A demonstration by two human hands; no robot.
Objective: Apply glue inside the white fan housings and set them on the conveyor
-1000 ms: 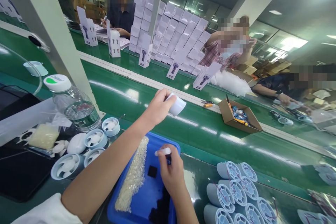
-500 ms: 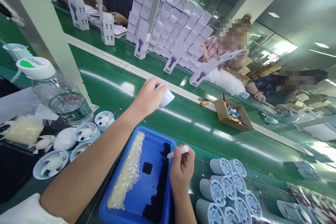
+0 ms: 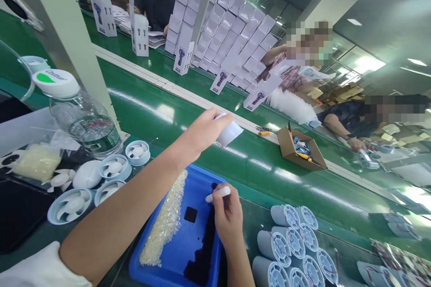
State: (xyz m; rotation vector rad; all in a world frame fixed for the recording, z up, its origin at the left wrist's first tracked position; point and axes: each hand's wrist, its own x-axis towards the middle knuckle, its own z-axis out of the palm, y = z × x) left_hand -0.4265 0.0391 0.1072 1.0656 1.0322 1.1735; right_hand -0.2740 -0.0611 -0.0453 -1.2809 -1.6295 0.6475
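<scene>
My left hand (image 3: pixel 202 131) reaches out over the green conveyor belt (image 3: pixel 235 161) with its fingers closed round a pale cylindrical fan housing (image 3: pixel 230 132). My right hand (image 3: pixel 228 215) hovers over the right side of a blue tray (image 3: pixel 188 251), pinching a small white stick-like tool (image 3: pixel 217 194). The tray holds a strip of clear pellets (image 3: pixel 164 224) on the left, a black square pad (image 3: pixel 190 214) in the middle and a heap of dark pieces (image 3: pixel 205 251) on the right.
Several fan housings (image 3: pixel 296 246) lie stacked at lower right. Fan rings with blades (image 3: pixel 87 184) and a water bottle (image 3: pixel 81 116) stand at left by a white post (image 3: pixel 63 27). A cardboard box (image 3: pixel 301 149) sits on the belt. White cartons (image 3: pixel 222 31) and other people are across it.
My left hand lifted slightly toward me with the housing, then stretched forward over the belt again. My right hand stayed over the tray with the white tool, shifting a little.
</scene>
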